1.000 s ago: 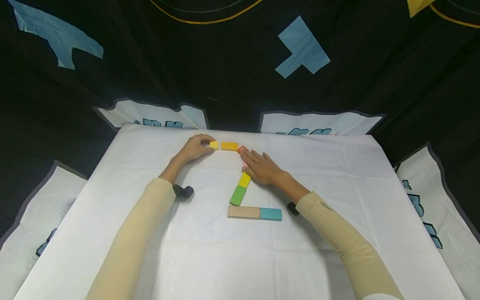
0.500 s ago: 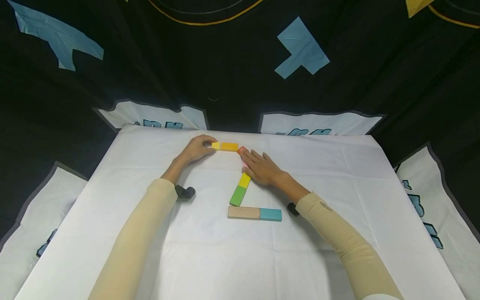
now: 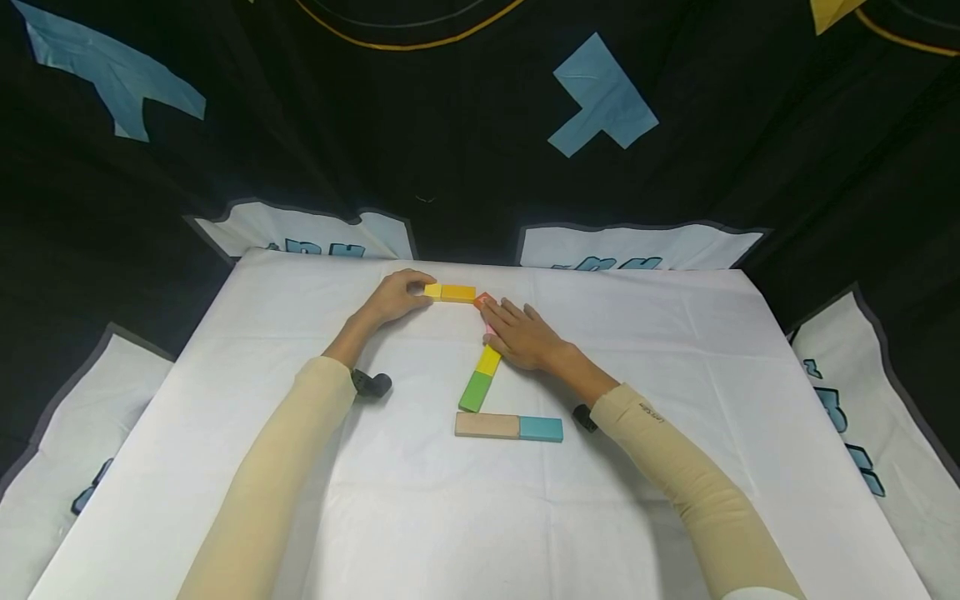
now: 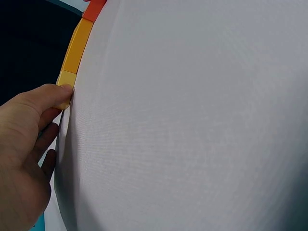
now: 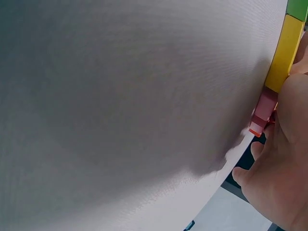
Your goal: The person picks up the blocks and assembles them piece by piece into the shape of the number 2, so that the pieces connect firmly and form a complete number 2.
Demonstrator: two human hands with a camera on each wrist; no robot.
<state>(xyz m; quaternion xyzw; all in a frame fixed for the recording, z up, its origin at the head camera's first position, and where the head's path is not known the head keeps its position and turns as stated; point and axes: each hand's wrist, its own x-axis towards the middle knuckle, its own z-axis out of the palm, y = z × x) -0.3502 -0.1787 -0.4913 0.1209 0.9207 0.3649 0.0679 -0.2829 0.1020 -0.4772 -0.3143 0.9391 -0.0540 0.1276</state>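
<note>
My left hand (image 3: 393, 295) pinches a small pale yellow block (image 3: 432, 292) between thumb and fingers. In the left wrist view that block (image 4: 67, 78) lies end to end with an orange-yellow block (image 4: 78, 45). A red-orange block (image 3: 483, 300) stands at the right end of this row. My right hand (image 3: 522, 335) lies with fingers straight over the red-orange block and a pink block (image 5: 265, 104), partly hiding both. Below it a yellow block (image 3: 489, 361) and a green block (image 3: 476, 391) slant down to the left.
A tan block (image 3: 487, 425) and a teal block (image 3: 541, 429) lie end to end below the green one. White cloth covers the table (image 3: 450, 525). A black curtain (image 3: 465, 150) hangs behind its far edge.
My left hand has slid the pale yellow block right, closing the gap to the orange-yellow block. The right hand stays in place.
</note>
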